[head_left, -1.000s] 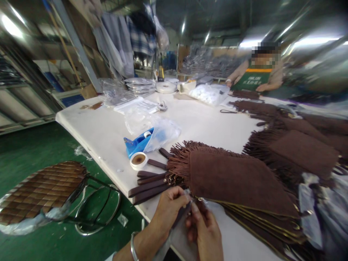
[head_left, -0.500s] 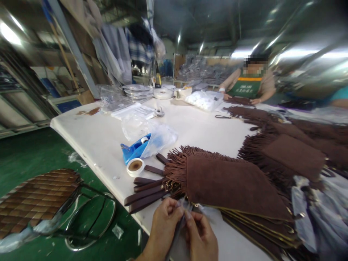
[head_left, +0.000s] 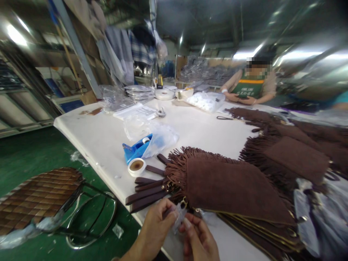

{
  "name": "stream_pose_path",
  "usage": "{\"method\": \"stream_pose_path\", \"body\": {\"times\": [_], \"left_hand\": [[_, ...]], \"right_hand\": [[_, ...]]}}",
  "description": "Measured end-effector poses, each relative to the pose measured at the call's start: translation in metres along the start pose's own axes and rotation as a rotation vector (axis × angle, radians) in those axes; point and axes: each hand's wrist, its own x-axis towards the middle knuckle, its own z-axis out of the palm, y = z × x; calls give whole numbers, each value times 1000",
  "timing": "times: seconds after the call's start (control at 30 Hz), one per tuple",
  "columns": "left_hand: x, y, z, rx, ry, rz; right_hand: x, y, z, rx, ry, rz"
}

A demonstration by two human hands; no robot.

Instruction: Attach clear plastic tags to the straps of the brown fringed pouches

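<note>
My left hand (head_left: 155, 228) and my right hand (head_left: 199, 239) meet at the near table edge, both pinching a small clear plastic piece (head_left: 179, 214) wrapped round something dark; what is inside is hidden. Just beyond my fingers lies a stack of brown suede bags with fringe (head_left: 231, 188), with gold hardware at the corner nearest my fingers. Several brown straps (head_left: 146, 188) stick out of the stack to the left.
The white table (head_left: 103, 134) carries a blue tape dispenser (head_left: 136, 148), a tape roll (head_left: 136, 166), clear plastic bags (head_left: 152, 130) and more fringed bags (head_left: 293, 156) at right. A person in a green apron (head_left: 248, 88) works at the far side. A woven-seat chair (head_left: 40, 195) stands at lower left.
My hands have shifted a little lower and the clear plastic piece now shows more plainly between my fingers. The person at the far side has drawn both hands together.
</note>
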Motion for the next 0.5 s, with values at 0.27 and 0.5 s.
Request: {"method": "stream_pose_path", "body": {"times": [0.27,0.5], "left_hand": [[0,7,-27,-59,-221,-49],[0,-5,-20,-185,-172,-84]], "right_hand": [[15,-2,5,281,-67,152],[21,5,2,301,-42,145]]}}
